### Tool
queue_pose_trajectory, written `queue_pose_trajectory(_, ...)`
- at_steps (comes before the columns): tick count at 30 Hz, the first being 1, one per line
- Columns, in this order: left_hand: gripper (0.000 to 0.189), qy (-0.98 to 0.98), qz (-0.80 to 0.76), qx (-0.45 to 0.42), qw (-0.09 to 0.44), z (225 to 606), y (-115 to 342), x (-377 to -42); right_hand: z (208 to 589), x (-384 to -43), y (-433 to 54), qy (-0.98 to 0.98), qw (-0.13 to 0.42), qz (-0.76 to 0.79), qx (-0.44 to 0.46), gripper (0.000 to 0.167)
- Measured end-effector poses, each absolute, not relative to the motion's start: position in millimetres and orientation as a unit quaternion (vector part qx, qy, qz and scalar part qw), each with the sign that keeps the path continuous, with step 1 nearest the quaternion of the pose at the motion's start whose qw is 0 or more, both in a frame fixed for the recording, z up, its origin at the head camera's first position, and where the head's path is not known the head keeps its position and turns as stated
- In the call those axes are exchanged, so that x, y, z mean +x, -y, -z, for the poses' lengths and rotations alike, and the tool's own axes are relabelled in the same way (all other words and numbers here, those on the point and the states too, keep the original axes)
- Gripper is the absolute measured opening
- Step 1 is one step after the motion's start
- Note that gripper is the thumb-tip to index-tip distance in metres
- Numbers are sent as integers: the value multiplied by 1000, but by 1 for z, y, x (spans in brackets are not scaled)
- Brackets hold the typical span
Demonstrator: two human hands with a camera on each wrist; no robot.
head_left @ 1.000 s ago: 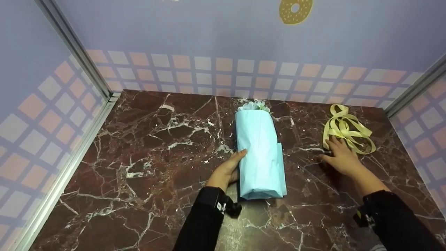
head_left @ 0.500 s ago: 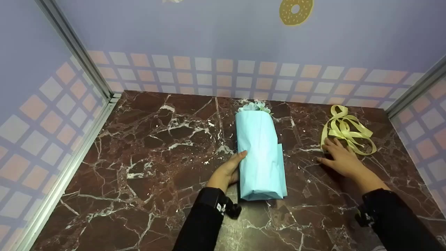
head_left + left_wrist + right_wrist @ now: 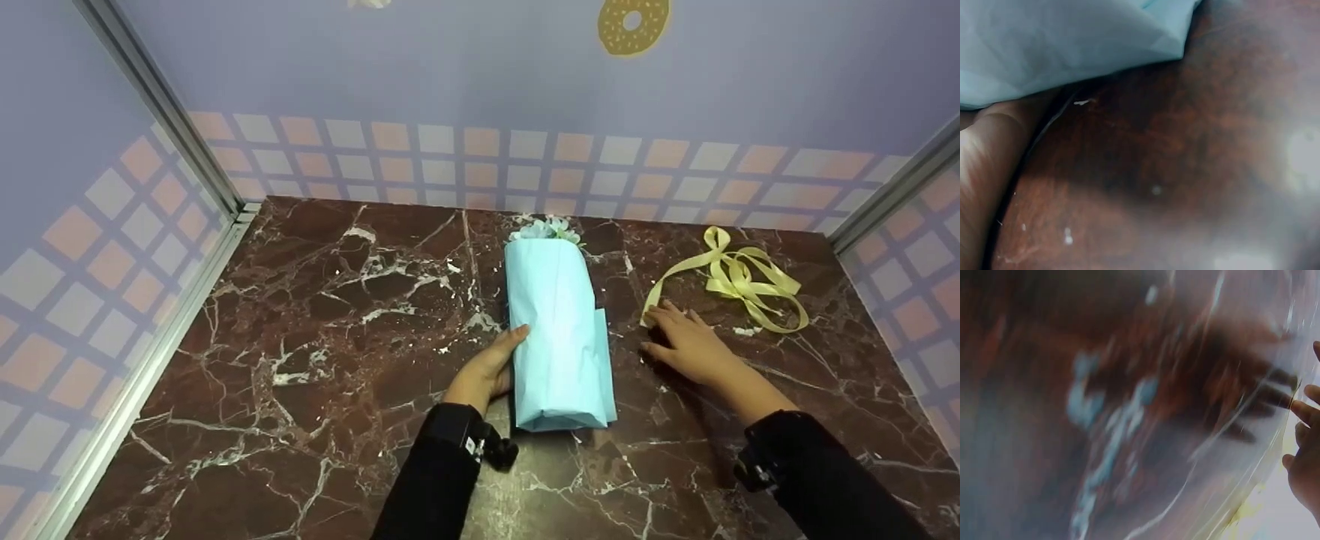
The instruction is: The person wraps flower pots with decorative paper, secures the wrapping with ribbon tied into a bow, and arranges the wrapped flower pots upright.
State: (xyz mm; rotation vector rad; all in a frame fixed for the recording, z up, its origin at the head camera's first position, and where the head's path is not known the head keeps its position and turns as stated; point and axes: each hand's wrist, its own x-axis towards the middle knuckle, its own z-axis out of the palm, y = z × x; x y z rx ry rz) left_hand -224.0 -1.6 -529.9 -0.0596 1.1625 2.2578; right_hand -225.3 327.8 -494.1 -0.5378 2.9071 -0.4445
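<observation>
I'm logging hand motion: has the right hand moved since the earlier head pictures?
Yes, the right hand has moved left, toward the blue wrapped bouquet, judged against the donut print on the wall.

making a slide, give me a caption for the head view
A person's left grip holds a blue-wrapped bouquet while the right grip touches a yellow ribbon on the marbled tabletop.

Plain black covers both arms: the left sleeve lies at half past six in the head view, the right sleeve at four o'clock. The left hand and right hand are bare. At the left cuff's four o'clock sits a small black wrist camera bearing a white patch; its dark counterpart, flecked pale, sits at the right cuff's seven.
</observation>
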Motion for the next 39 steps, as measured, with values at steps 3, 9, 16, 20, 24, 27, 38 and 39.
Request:
queue_pose_trajectory(3, 125, -437, -850, -19, 294, 531, 1, -224, 494, -224, -315, -963, 86, 193, -166, 60)
queue_pose_trajectory(9, 146, -457, -837, -33, 298, 532, 2, -224, 492, -219, -289, -932, 120, 313, -139, 53)
queue_pose_trajectory(16, 147, -440, -846, -18, 300, 532, 3, -224, 489, -219, -263, -893, 169, 408, -89, 65)
queue_pose_trajectory(20, 144, -427, -853, -10, 298, 532, 3, -223, 486, -217, -248, -868, 184, 455, -73, 66)
queue_pose_trajectory(24, 143, -416, -861, -10, 294, 533, 3, -222, 483, -216, -236, -841, 207, 497, -51, 70)
queue_pose_trajectory(27, 145, -410, -864, -16, 290, 533, 3, -222, 496, -219, -233, -813, 218, 540, -25, 81)
queue_pose_trajectory(38, 147, -427, -856, -13, 290, 533, 3, -222, 664, -303, -269, -730, 115, 670, 70, 93)
queue_pose_trajectory(39, 145, -429, -856, -12, 288, 533, 3, -222, 641, -289, -260, -730, 124, 668, 68, 97)
